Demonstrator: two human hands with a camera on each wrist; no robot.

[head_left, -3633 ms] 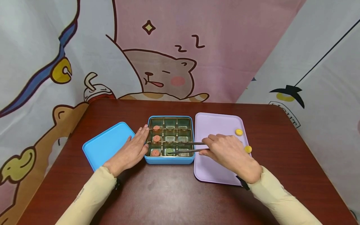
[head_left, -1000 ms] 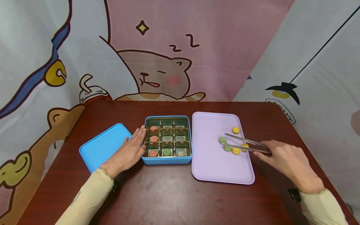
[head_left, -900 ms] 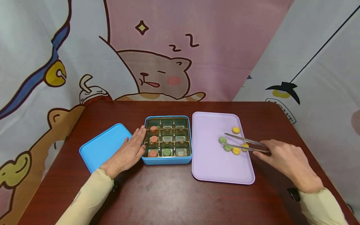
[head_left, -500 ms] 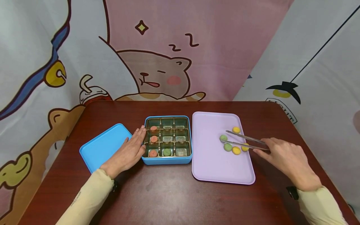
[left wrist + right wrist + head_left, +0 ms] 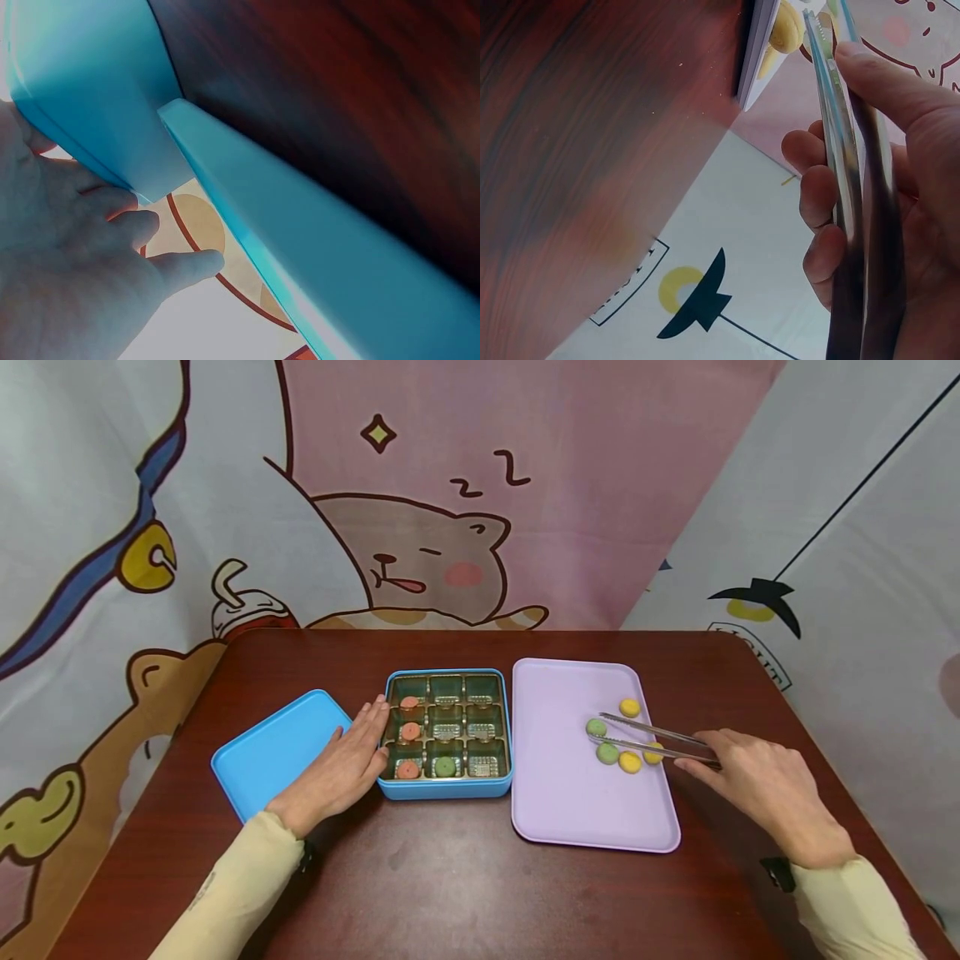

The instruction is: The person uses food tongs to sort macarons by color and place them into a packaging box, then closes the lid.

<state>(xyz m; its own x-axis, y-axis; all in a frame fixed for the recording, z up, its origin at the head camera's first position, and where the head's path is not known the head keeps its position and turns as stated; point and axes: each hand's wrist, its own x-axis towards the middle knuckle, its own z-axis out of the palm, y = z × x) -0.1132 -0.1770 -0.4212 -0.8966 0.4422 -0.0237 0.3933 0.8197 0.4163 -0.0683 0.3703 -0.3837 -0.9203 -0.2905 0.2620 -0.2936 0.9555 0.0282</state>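
Currently, straight left fingers (image 5: 372, 718) line the edge of the box (image 5: 442, 790); right fingers (image 5: 817, 191) grip parted tongs (image 5: 660, 731) over the tray (image 5: 585, 810).

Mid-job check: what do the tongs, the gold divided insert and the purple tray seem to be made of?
Tongs: smooth, shiny metal, probably stainless steel, judging by the bright reflections along their arms.
Divided insert: likely thin moulded plastic with a glossy gold finish; its compartments show sharp glints and textured bottoms.
Purple tray: probably plastic, fairly matte, given its even colour and smooth rounded rim.
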